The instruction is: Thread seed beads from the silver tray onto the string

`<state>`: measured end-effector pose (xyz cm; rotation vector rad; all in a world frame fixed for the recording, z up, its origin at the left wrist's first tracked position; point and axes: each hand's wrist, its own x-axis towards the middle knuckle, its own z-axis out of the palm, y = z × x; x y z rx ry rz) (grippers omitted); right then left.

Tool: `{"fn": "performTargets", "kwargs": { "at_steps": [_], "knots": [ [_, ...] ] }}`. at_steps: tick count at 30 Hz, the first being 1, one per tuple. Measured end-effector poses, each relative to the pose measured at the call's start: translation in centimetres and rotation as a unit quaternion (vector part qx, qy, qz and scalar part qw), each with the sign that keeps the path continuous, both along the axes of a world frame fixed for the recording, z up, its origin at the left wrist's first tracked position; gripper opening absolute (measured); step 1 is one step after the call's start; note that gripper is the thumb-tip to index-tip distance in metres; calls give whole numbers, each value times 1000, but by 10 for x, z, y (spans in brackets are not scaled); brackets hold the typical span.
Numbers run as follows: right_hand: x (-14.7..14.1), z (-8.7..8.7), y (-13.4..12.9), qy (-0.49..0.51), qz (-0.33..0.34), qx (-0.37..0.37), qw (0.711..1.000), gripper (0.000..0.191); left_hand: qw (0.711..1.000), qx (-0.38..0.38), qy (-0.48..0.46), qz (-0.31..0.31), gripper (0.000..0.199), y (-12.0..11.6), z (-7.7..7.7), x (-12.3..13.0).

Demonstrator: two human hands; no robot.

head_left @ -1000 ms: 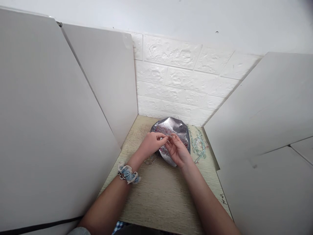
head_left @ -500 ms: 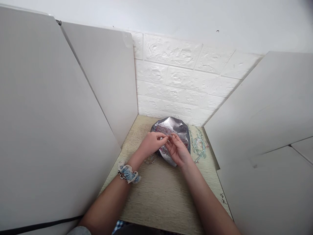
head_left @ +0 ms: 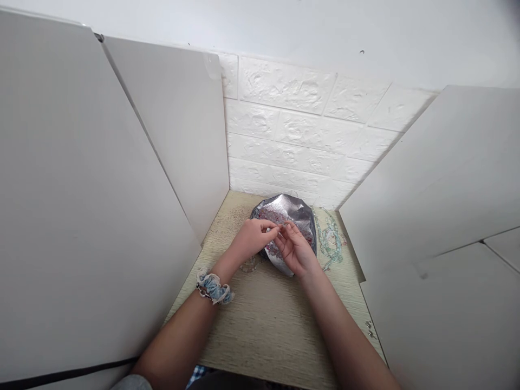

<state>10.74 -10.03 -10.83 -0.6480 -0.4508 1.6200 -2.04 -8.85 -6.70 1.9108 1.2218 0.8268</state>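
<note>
Two bare forearms (head_left: 353, 330) over wooden table (head_left: 268, 325); small metal bits (head_left: 369, 329) near its right edge. Blue-white scrunchie (head_left: 215, 287) plus bracelet (head_left: 203, 293) on left wrist. Pale beads (head_left: 248, 265) lie partly under that arm. Left hand (head_left: 254, 236) and right hand (head_left: 295, 252) meet, fingertips pinching a tiny item (head_left: 280, 230), too small to identify, in front of silver pouch (head_left: 286, 207). Pouch sits on table; greenish bead string (head_left: 331, 244) just right of it. White brick-pattern wall (head_left: 292, 130) behind, white panels (head_left: 179, 119) both sides.
</note>
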Motion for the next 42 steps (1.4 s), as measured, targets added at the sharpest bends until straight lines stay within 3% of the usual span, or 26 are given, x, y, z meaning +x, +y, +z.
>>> {"fn": "performTargets", "kwargs": {
  "at_steps": [27,42],
  "knots": [
    [-1,2,0,12,10,-11,1000,11,1000,12,-4,-19,25,0,-2,-2],
    [-1,-2,0,-31,22,16,999,11,1000,9,-6,-11,25,0,-3,0]
  ]
}}
